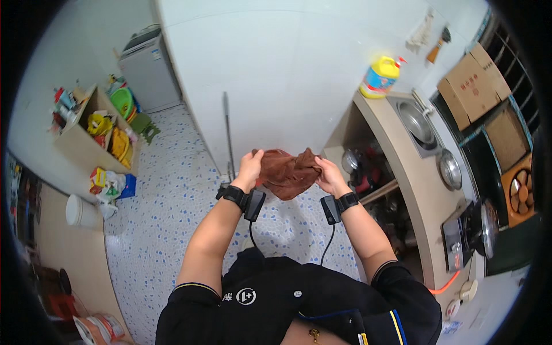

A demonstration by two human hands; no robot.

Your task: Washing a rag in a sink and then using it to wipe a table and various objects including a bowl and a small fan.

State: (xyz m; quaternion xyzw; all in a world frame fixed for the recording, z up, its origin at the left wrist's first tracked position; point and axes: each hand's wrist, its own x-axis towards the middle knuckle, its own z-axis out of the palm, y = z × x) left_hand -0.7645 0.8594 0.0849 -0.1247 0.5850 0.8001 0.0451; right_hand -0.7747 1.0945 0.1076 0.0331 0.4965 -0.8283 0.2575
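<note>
A brown cloth is stretched between my two hands, in front of my body and above the tiled floor. My left hand pinches its left edge, thumb on top. At the opposite side my right hand grips a bunched corner. The cloth sags in the middle and is creased. Something reddish shows behind its left part, too covered to make out. Each wrist wears a black strap with a small black device and a cable.
To the right runs a counter with a steel sink, a yellow pump bottle, a metal bowl and a gas stove. A long-handled tool leans against the wall. Left are a cabinet, a white bucket and a washing machine.
</note>
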